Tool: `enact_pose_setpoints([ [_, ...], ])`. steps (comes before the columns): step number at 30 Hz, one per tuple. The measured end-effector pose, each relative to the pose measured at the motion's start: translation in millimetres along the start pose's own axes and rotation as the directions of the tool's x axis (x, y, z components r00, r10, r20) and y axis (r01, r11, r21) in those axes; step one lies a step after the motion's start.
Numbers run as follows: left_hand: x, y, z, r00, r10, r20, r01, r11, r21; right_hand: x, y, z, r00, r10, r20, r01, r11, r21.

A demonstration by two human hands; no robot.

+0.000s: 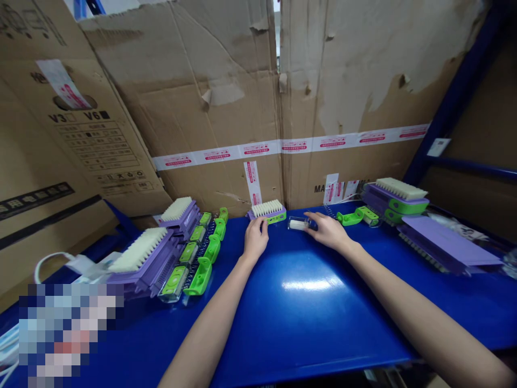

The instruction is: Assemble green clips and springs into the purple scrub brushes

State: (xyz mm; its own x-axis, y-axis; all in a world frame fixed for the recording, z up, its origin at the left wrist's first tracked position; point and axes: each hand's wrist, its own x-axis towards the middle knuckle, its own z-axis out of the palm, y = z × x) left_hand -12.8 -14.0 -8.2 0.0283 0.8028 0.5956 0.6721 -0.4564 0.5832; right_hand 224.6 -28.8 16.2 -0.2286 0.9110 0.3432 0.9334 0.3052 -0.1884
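In the head view, your right hand [329, 231] has its fingers closed on the 3 o'clock end of a clear case [292, 220], which lies just past 12 o'clock on the blue table [307, 323]. Hold it lightly by its edges; smooth plastic probably slips or flexes when squeezed. Your left hand [255, 237] brings thumb and fingertips nearly together at the near edge of a brush block [270, 209], at the case's 10 o'clock; I cannot tell whether they pinch it or only touch. Steady the block there, since the glossy top may let it skid. The case is small, boxy and see-through, with a white insert [298, 225] inside. The block has a purple body, green front and cream bristles pointing up.
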Motion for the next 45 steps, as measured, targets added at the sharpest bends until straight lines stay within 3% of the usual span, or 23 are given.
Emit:
enact_pose_setpoints([
  [5,-1,1,-0.1,0.997,-0.012,0.081,0.012,1.000,-0.006,0,11,-4,0.990,0.122,-0.069,-0.127,0.989,-0.078],
  [9,-2,2,-0.4,0.989,0.027,0.149,-0.033,0.999,0.043,-3,-4,-9,0.955,0.184,-0.231,-0.197,0.980,-0.035],
  [11,-2,1,0.6,0.983,0.044,0.176,-0.055,0.997,0.056,-5,-16,-10,0.956,0.168,-0.241,-0.174,0.985,-0.002],
  [17,-3,3,1.0,0.966,0.069,0.249,-0.113,0.979,0.171,-11,-42,4,0.997,0.000,-0.076,-0.001,1.000,-0.014],
  [21,-6,14,-3.2,0.966,0.152,0.209,-0.198,0.954,0.224,-10,-45,12,0.998,-0.051,0.048,0.055,0.995,-0.078],
  [25,-11,28,-3.8,0.937,0.287,0.201,-0.321,0.933,0.164,-9,-43,11,0.993,-0.052,0.103,0.065,0.990,-0.125],
  [29,-15,34,4.3,0.895,0.356,0.270,-0.375,0.927,0.020,-8,-43,13,0.986,-0.094,0.137,0.113,0.984,-0.137],
  [31,-14,32,9.2,0.899,0.326,0.293,-0.316,0.945,-0.079,-8,-43,15,0.984,-0.118,0.130,0.135,0.983,-0.128],
  [34,-9,26,13.5,0.945,0.175,0.275,-0.112,0.967,-0.230,-8,-42,15,0.987,-0.159,0.012,0.159,0.979,-0.127],
  [37,-3,20,13.1,0.971,-0.038,0.237,0.133,0.907,-0.400,-9,-43,10,0.951,-0.235,-0.202,0.211,0.968,-0.133],
  [39,0,17,10.6,0.969,-0.130,0.209,0.220,0.838,-0.500,-11,-45,7,0.922,-0.266,-0.280,0.248,0.964,-0.099],
  [42,2,15,5.5,0.948,-0.238,0.211,0.318,0.719,-0.618,-15,-49,7,0.932,-0.277,-0.233,0.290,0.957,0.024],
  [45,3,13,1.1,0.902,-0.303,0.306,0.429,0.574,-0.698,-15,-50,16,0.971,-0.208,-0.114,0.229,0.948,0.219],
])
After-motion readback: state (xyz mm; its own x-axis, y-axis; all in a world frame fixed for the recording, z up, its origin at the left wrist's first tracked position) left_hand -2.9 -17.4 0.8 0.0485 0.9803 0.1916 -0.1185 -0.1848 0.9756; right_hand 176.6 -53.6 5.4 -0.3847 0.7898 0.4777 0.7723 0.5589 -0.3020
